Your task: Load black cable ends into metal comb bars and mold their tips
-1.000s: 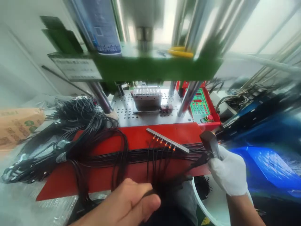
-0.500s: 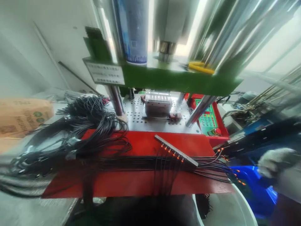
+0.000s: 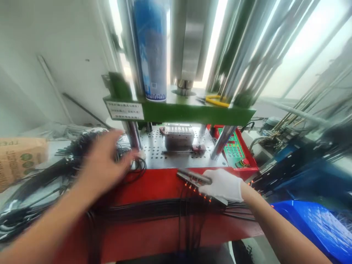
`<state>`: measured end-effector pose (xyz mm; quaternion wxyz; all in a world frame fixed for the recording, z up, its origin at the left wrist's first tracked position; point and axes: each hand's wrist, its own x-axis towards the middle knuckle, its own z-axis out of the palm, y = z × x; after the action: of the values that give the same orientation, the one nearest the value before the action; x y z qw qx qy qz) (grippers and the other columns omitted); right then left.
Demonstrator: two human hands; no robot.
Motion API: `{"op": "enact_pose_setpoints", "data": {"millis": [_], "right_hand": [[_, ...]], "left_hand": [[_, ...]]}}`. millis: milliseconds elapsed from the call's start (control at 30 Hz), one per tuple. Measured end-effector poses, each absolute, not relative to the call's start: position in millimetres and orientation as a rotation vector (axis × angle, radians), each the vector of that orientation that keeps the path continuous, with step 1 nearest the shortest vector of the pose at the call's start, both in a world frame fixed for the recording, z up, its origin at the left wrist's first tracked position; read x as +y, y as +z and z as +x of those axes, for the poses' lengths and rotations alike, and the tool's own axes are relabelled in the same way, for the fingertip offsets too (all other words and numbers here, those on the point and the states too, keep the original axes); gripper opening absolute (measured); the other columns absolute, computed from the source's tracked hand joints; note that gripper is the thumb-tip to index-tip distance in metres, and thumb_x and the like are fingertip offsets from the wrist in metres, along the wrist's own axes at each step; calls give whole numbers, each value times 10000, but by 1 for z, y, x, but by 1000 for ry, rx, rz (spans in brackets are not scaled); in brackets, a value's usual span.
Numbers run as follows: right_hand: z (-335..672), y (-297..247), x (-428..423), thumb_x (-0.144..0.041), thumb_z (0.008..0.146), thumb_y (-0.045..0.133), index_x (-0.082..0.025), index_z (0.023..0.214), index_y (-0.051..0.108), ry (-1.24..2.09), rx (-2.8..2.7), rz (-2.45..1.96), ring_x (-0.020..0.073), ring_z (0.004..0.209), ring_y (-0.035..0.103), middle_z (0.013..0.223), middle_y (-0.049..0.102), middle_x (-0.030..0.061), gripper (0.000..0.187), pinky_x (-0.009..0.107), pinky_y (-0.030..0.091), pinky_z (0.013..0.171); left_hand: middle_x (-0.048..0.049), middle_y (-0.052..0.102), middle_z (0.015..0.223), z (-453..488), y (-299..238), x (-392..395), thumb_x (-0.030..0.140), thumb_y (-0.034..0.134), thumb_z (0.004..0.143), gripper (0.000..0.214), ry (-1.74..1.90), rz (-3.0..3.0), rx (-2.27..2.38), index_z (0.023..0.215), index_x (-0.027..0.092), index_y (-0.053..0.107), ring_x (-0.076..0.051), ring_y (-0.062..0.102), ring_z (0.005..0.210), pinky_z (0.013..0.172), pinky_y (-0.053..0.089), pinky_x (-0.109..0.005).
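My bare left hand is blurred by motion, its fingers spread over the tangle of black cables at the left of the red plate. My white-gloved right hand rests on the red plate, fingers closed on a grey metal bar. Just under it lies a metal strip with several orange-tipped black wires hanging toward me. A flat band of black wires runs across the plate.
A green press frame stands behind, with steel columns, a blue spray can and yellow-handled pliers on it. A mould block sits on the perforated table. A red control panel is at right, a blue bin lower right, a cardboard box far left.
My left hand has come up from out of view to the cable tangle. My right hand has swung in from the far right onto the metal bar. The view has tilted up.
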<state>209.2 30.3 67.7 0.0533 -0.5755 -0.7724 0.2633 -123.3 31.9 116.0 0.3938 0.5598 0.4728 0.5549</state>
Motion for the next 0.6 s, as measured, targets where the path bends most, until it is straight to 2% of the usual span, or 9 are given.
{"op": "enact_pose_setpoints", "data": {"millis": [33, 67, 100, 200, 267, 333, 400, 500, 600], "right_hand": [[196, 78, 32, -465, 701, 658, -200, 746, 637, 792, -2457, -1668, 140, 506, 513, 602, 612, 0, 270, 250, 315, 486], [183, 90, 34, -474, 666, 687, -203, 729, 647, 771, -2562, -1580, 135, 483, 498, 582, 605, -2, 281, 248, 303, 467], [170, 103, 35, -486, 631, 712, -205, 703, 654, 736, -2663, -1487, 131, 467, 485, 562, 597, -3, 296, 249, 301, 455], [143, 151, 42, -534, 597, 735, -213, 756, 698, 598, -2832, -1222, 141, 503, 519, 610, 627, 10, 361, 258, 383, 489], [134, 191, 51, -541, 664, 701, -217, 1002, 691, 482, -2660, -1130, 171, 638, 590, 801, 675, 44, 468, 288, 477, 597], [126, 236, 67, -496, 738, 674, -213, 1302, 519, 319, -2309, -1042, 219, 865, 614, 1072, 637, 97, 650, 353, 521, 756], [113, 279, 90, -461, 747, 691, -203, 1459, 278, 100, -2027, -881, 287, 1096, 536, 1296, 495, 148, 863, 441, 492, 886], [83, 325, 131, -477, 758, 687, -198, 1500, 103, -35, -1891, -709, 376, 1306, 325, 1465, 250, 170, 985, 548, 374, 1011], [51, 340, 168, -433, 763, 689, -198, 1502, 67, 37, -1848, -706, 370, 1297, 337, 1492, 196, 180, 994, 543, 366, 1030]], "left_hand": [[-38, 554, 1322, -104, 103, 27, 353, 829, 609, 669, 1312, 1698, 1244, 1222, 236, 590, -321, 327, 1320, 993, 354, -314], [-83, 597, 1271, -85, 89, 22, 388, 852, 553, 672, 1159, 1895, 1197, 1166, 216, 638, -353, 415, 1246, 1017, 316, -351], [-101, 631, 1212, -68, 76, 16, 423, 822, 594, 622, 946, 2005, 1145, 1153, 217, 645, -348, 504, 1145, 995, 325, -368], [-45, 675, 792, -45, 47, 2, 531, 630, 777, 349, 652, 2027, 1159, 892, 204, 671, -229, 586, 713, 683, 377, -287], [1, 571, 649, -50, 36, 2, 562, 523, 841, 396, 678, 1915, 1241, 754, 185, 607, -172, 499, 601, 575, 305, -256], [21, 480, 613, -62, 26, 9, 595, 481, 848, 457, 783, 1775, 1294, 682, 173, 536, -150, 437, 586, 552, 274, -249], [34, 407, 574, -73, 15, 20, 650, 458, 826, 509, 850, 1633, 1320, 645, 175, 486, -136, 389, 545, 525, 258, -251], [49, 342, 488, -82, -5, 36, 759, 423, 756, 587, 881, 1433, 1379, 613, 191, 452, -119, 319, 431, 451, 195, -252], [52, 319, 415, -85, -21, 45, 846, 345, 697, 656, 874, 1257, 1455, 597, 204, 438, -110, 285, 338, 397, 136, -240]]}}
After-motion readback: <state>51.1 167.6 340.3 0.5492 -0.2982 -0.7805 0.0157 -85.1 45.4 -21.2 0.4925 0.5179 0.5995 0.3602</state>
